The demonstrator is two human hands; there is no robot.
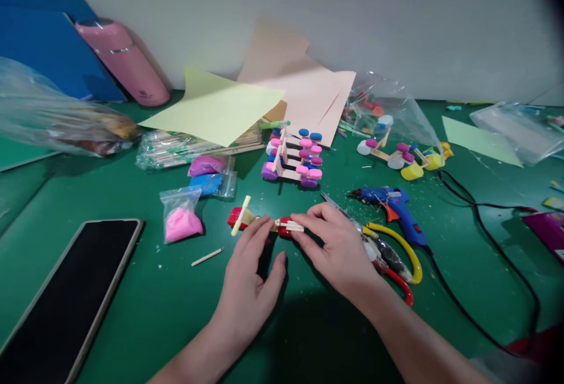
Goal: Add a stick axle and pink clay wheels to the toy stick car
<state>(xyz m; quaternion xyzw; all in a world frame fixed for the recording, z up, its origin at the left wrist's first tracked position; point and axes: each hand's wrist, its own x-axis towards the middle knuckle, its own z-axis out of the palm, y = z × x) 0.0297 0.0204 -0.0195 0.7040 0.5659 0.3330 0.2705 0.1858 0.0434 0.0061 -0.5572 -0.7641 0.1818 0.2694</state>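
A small craft vehicle of wooden sticks lies between my hands, with red wheels (234,217) and a pale yellow crossbar (241,216) at its left end. My left hand (251,281) steadies its middle with the fingertips, the thumb held apart below. With thumb and fingertips my right hand (335,243) pinches short wooden sticks (294,226) over the red right end. My fingers hide part of the frame. One loose stick (207,256) rests left of my left hand. Behind stand similar stick vehicles with pink, purple and blue wheels (293,161).
A blue glue gun (390,199) with a black cord and yellow-and-red-handled pliers (414,260) lie right of my right hand. Left are bagged pink clay (181,224) and a phone (66,302). Farther back are a yellow-wheeled model (413,171), paper sheets (220,105) and a pink bottle (127,64).
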